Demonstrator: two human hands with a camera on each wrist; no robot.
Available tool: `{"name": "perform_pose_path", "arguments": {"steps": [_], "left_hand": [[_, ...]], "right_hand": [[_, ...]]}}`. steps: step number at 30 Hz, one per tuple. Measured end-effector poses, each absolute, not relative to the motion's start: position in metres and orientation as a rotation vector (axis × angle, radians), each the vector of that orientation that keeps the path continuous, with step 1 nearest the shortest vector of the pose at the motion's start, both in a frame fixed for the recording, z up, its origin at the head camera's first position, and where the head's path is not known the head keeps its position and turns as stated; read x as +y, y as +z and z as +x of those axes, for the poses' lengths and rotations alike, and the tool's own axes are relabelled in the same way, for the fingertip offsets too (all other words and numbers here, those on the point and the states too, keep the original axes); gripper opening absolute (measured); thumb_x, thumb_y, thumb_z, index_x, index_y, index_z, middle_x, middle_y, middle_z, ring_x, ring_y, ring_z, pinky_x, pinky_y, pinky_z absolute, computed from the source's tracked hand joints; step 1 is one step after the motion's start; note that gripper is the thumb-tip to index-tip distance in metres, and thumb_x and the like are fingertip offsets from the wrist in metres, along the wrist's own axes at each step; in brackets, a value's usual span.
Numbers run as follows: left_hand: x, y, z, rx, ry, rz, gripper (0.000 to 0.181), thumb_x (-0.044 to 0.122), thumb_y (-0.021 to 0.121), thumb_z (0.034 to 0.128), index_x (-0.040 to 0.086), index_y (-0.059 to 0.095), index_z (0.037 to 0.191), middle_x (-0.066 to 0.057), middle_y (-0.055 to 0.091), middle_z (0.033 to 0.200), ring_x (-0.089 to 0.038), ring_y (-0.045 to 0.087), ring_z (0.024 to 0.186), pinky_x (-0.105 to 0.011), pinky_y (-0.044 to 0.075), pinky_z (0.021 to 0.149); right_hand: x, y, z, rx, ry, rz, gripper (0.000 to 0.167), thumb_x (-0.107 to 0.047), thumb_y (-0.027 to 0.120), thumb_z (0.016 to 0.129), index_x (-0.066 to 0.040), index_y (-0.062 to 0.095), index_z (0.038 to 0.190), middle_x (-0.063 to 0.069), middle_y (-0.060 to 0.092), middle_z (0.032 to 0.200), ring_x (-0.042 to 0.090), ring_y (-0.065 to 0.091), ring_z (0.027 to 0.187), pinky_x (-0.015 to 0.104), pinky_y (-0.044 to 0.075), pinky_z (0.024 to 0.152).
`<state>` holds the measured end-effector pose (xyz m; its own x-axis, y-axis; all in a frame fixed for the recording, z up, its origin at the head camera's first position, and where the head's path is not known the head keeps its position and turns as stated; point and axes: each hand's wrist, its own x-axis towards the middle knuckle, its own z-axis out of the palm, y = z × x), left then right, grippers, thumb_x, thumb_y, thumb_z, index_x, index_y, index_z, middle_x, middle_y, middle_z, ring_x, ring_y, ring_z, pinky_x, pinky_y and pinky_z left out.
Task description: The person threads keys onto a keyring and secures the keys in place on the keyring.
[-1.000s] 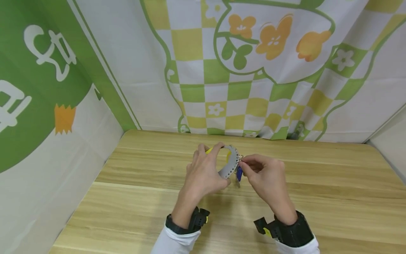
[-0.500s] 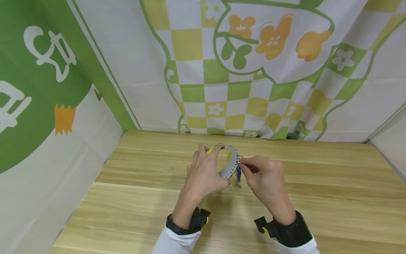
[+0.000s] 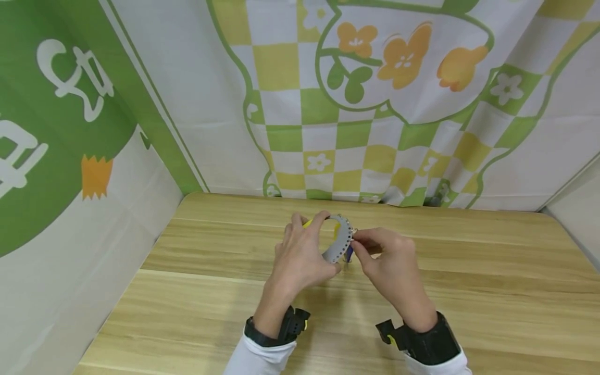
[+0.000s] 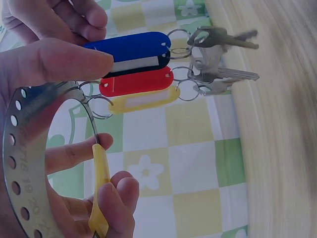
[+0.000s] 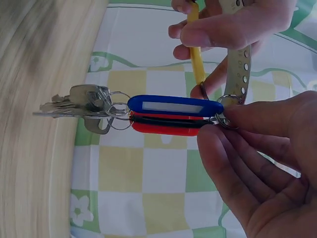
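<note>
My left hand [image 3: 300, 260] holds a grey metal ring, a band pierced with a row of holes [image 3: 338, 245], and its fingers curl round the ring's yellow grip [image 4: 100, 183]. At the ring's right side my right hand [image 3: 394, 265] pinches the small split rings of the key tags between thumb and fingertip. Blue [image 4: 131, 47], black [image 5: 173, 121], red [image 4: 138, 82] and yellow [image 4: 148, 99] tags hang there, with metal keys [image 5: 81, 101] dangling from their lower ends. Fingers partly hide how the pinched split rings meet the band.
Below the hands lies a wood-grain table [image 3: 197, 302]. A patterned curtain [image 3: 323, 161] hangs along its back edge. To the left stands another green and white cloth [image 3: 108, 224]. Each wrist wears a black camera strap.
The hanging tags and keys have swung left, toward the ring. My right hand has shifted slightly left, while the left hand keeps the ring almost still.
</note>
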<state>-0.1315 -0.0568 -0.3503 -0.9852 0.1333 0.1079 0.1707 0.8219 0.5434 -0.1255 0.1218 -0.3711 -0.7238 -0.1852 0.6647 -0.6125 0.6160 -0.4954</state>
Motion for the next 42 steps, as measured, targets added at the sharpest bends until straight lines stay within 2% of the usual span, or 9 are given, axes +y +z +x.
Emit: {"name": "perform_pose_path", "arguments": {"steps": [9, 16, 23, 26, 32, 37, 42], "left_hand": [[-0.057, -0.350, -0.132, -2.935, -0.882, -0.263, 0.096, 0.030, 0.092, 0.0637, 0.026, 0.048, 0.150, -0.018, 0.046, 0.132, -0.032, 0.052, 0.109, -0.044, 0.044, 0.067], [-0.059, -0.350, -0.132, -2.940, -0.862, -0.314, 0.099, 0.021, 0.091, 0.0607, 0.027, 0.048, 0.150, -0.020, 0.045, 0.135, -0.033, 0.052, 0.111, -0.041, 0.044, 0.068], [-0.064, -0.350, -0.132, -2.900, -0.761, -0.413, 0.100, 0.017, 0.091, 0.0589, 0.026, 0.049, 0.149, -0.018, 0.046, 0.138, -0.036, 0.049, 0.120, -0.049, 0.048, 0.074], [-0.066, -0.349, -0.132, -2.876, -0.700, -0.499, 0.101, 0.020, 0.094, 0.0586, 0.028, 0.049, 0.149, -0.016, 0.047, 0.139, -0.034, 0.049, 0.122, -0.051, 0.050, 0.078], [-0.064, -0.344, -0.131, -2.873, -0.565, -0.707, 0.110, 0.015, 0.096, 0.0528, 0.028, 0.047, 0.151, -0.010, 0.047, 0.145, -0.031, 0.047, 0.129, -0.053, 0.047, 0.093], [-0.060, -0.341, -0.128, -2.859, -0.530, -0.863, 0.113, 0.011, 0.097, 0.0525, 0.024, 0.045, 0.152, -0.007, 0.047, 0.149, -0.029, 0.046, 0.135, -0.052, 0.040, 0.106], [-0.055, -0.339, -0.127, -2.820, -0.496, -0.963, 0.113, 0.011, 0.098, 0.0532, 0.020, 0.044, 0.152, -0.002, 0.047, 0.152, -0.026, 0.042, 0.139, -0.050, 0.037, 0.109]], "right_hand": [[0.123, -0.370, -0.125, -2.267, 1.022, 0.586, 0.018, 0.009, 0.082, 0.077, -0.003, 0.079, 0.090, 0.005, 0.074, 0.081, 0.011, 0.069, 0.066, 0.027, 0.057, 0.061], [0.122, -0.369, -0.123, -2.295, 0.885, 0.625, 0.021, 0.009, 0.085, 0.074, -0.004, 0.079, 0.089, 0.004, 0.071, 0.079, 0.010, 0.067, 0.066, 0.027, 0.055, 0.059], [0.135, -0.363, -0.125, -2.343, 1.065, 0.686, 0.022, 0.005, 0.086, 0.075, -0.003, 0.078, 0.094, 0.003, 0.074, 0.081, 0.012, 0.069, 0.067, 0.026, 0.056, 0.060], [0.141, -0.359, -0.125, -2.302, 1.148, 0.609, 0.026, 0.003, 0.085, 0.077, -0.001, 0.077, 0.101, 0.005, 0.076, 0.088, 0.017, 0.072, 0.075, 0.025, 0.057, 0.069], [0.147, -0.354, -0.125, -2.213, 1.470, 0.569, 0.037, 0.006, 0.069, 0.092, 0.007, 0.062, 0.129, 0.017, 0.069, 0.122, 0.023, 0.066, 0.112, 0.023, 0.049, 0.096], [0.147, -0.351, -0.125, -2.200, 1.726, 0.611, 0.037, 0.003, 0.053, 0.102, 0.008, 0.052, 0.139, 0.022, 0.059, 0.135, 0.028, 0.058, 0.124, 0.022, 0.046, 0.100], [0.148, -0.348, -0.124, -2.266, 1.827, 0.595, 0.040, 0.000, 0.050, 0.104, 0.006, 0.046, 0.144, 0.022, 0.055, 0.138, 0.035, 0.057, 0.125, 0.023, 0.048, 0.097]]}}
